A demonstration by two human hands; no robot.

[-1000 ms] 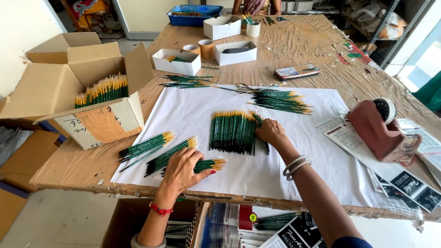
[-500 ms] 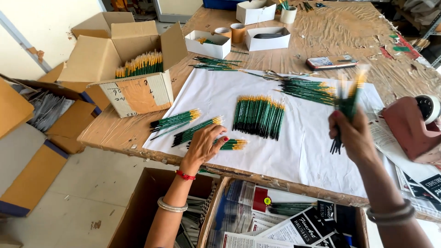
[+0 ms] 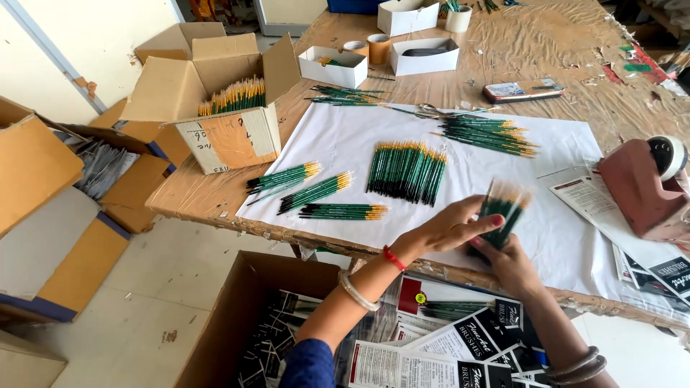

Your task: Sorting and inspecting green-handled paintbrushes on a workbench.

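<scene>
Gripped between the left hand (image 3: 449, 228) and right hand (image 3: 512, 264), a bundle of green brushes (image 3: 503, 208) is held above the white sheet's (image 3: 345, 136) near edge.

Bright, even daylight, soft faint shadows, motion blur on held brushes (image 3: 503, 208), wide-angle edge distortion

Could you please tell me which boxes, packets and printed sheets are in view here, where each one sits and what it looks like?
Open brown carton: table's left corner, full of brushes, orange panel on front.
Small white boxes: far side of the table, low and open.
Black-and-white printed packets: in the brown box under the table edge.
Printed sheets: right, under the pink tape dispenser.
Flat packet: far right, rectangular.
</scene>
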